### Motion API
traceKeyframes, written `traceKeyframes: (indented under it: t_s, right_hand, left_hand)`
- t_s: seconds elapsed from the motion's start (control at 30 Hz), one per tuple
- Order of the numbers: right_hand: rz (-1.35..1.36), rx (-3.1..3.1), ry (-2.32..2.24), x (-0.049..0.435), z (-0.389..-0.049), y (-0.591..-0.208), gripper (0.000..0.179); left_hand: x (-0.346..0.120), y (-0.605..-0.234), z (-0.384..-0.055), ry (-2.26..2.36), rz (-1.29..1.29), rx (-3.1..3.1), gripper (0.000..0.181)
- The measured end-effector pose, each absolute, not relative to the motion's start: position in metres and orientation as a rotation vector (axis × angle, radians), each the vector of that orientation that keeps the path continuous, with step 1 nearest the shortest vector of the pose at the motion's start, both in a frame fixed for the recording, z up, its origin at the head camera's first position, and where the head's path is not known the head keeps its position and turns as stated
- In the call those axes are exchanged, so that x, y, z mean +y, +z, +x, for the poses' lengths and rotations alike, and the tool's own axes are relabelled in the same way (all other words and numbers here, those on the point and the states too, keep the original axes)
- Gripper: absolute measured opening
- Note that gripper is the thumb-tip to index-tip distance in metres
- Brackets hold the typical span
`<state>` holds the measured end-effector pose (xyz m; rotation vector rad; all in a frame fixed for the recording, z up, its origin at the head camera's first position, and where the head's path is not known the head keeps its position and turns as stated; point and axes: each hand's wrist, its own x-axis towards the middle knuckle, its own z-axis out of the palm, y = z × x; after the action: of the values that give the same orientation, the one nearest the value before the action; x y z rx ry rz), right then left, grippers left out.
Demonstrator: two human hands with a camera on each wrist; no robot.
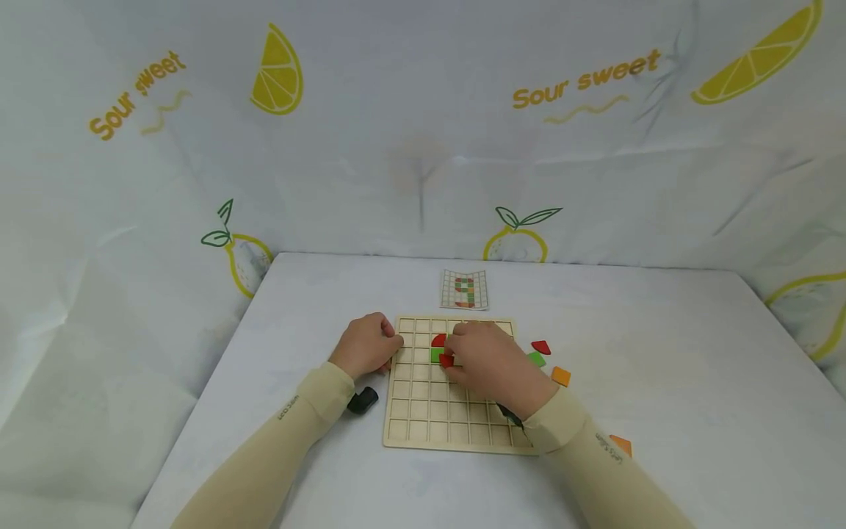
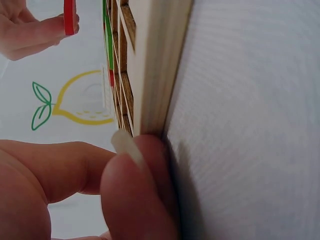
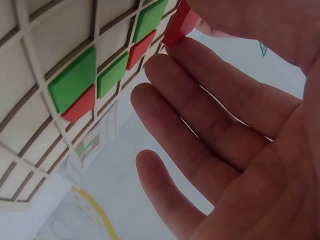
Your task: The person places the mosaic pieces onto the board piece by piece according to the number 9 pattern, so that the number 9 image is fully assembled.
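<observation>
Right fingers (image 3: 210, 70) pinch a red piece (image 3: 179, 26) above the board (image 1: 419, 432)

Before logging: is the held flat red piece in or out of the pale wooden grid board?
Out: left wrist view shows the red piece held clear of the board.

grid board (image 1: 419, 410) — smooth matt wood | backdrop (image 1: 357, 176) — creased, cloth-like | pattern sheet (image 1: 465, 289): paper

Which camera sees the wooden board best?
The head camera: it sees most of the wooden board from above, though the right hand covers some. The left wrist camera shows mostly its side edge; the right wrist camera shows one slanted section.
</observation>
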<state>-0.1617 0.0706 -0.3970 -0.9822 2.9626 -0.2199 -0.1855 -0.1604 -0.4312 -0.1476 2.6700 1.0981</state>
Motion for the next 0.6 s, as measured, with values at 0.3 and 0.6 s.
traceKeyframes:
  t_s: [0.3,0.6]
  right_hand:
    - [-0.966,2.919,-0.178,0.0613,-0.1594,-0.4045,0.017]
    - [-0.992,2.921,-0.181,0.0597,-0.1589,-0.4068,0.012]
  left_hand:
    - [-0.1612,-0.4319,-0.1863,1.096,-0.128,2.677,0.014]
    - [-0.1609,-0.4292,-0.1858,1.079,-0.134,2.677,0.014]
